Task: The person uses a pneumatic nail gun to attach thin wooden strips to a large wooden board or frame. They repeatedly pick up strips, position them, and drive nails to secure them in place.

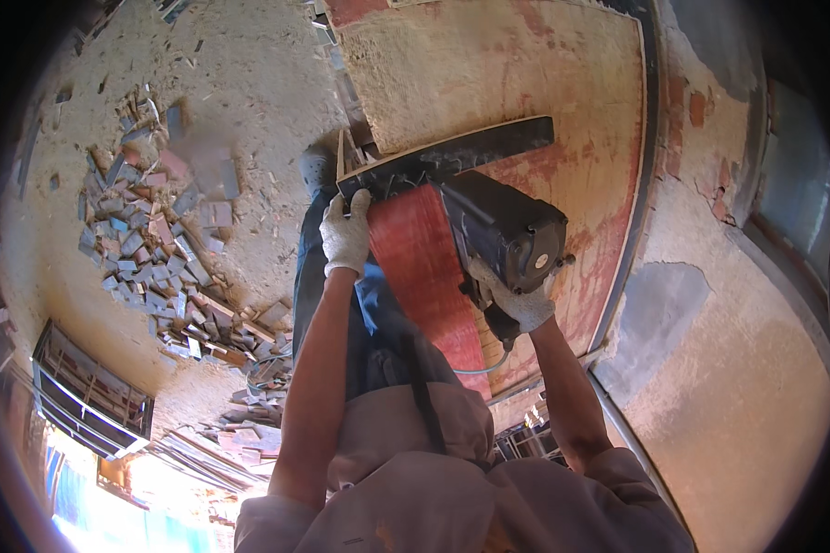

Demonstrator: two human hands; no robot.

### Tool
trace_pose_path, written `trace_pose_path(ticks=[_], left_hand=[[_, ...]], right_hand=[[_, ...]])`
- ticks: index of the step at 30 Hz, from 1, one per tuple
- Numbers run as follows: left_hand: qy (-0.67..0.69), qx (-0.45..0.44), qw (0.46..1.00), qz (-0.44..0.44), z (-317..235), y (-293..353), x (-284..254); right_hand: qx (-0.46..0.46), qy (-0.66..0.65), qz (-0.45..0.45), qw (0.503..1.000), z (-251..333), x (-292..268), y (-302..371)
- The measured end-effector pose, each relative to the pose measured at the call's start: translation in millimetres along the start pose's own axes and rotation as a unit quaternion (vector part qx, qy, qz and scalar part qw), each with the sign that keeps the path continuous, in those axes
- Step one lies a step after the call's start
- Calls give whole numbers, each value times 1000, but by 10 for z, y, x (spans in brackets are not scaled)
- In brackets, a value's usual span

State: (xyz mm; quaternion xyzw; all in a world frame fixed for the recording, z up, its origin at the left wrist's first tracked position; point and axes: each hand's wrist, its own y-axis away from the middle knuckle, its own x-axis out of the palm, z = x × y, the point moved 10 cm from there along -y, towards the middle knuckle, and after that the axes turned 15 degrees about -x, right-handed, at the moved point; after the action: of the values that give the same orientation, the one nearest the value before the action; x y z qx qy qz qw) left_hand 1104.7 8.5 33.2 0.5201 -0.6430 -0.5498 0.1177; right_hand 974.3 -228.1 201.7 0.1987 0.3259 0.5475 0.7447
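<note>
left hand (345, 232): white knit work glove, fingers curled over the near end of the long black flat guide bar (452, 155); gripping it, arm bare from the glove up to a rolled sleeve
right hand (518, 300): white knit glove, wrapped tight around the rear grip of the black boxy electric cutting machine (505, 232); fingers closed on it, thumb hidden
cutting machine: sits between the two hands, resting against the wide red painted board (429, 276); round motor end cap faces the camera; blade itself hidden behind the housing, cannot tell its position
guide bar: runs slantwise from the left hand up toward the right, touching the top of the machine body and lying across the upper end of the red board
red board: long, narrow, slanting down from the bar toward the person's torso, between both forearms
cable (484, 367): thin pale cord curving below the machine, just beside the board's lower end
wall (507, 64): rough tan plaster with red smears, behind machine and bar; dark metal frame strip (638, 212) curves down its right side
rubble pile (152, 249): broken grey and pinkish tile pieces scattered on the dusty floor, well left of the left hand
window grille (88, 392): dark metal bars, lower left, bright light under it
clothing: blue trousers, beige hooded top at the lower edge
</note>
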Motion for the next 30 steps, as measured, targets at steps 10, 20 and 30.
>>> trace_pose_path(ticks=[10, 20, 30], left_hand=[[24, -6, 1000, -5, 35, 52, -7], [34, -5, 999, 3, -12, 111, -27], [110, -20, 993, 22, 117, 47, 1]], right_hand=[[-16, 118, 52, 992, -57, 91, -81], [-185, 173, 75, 964, 159, 212, -215], [-179, 293, 100, 934, 246, 274, 7]])
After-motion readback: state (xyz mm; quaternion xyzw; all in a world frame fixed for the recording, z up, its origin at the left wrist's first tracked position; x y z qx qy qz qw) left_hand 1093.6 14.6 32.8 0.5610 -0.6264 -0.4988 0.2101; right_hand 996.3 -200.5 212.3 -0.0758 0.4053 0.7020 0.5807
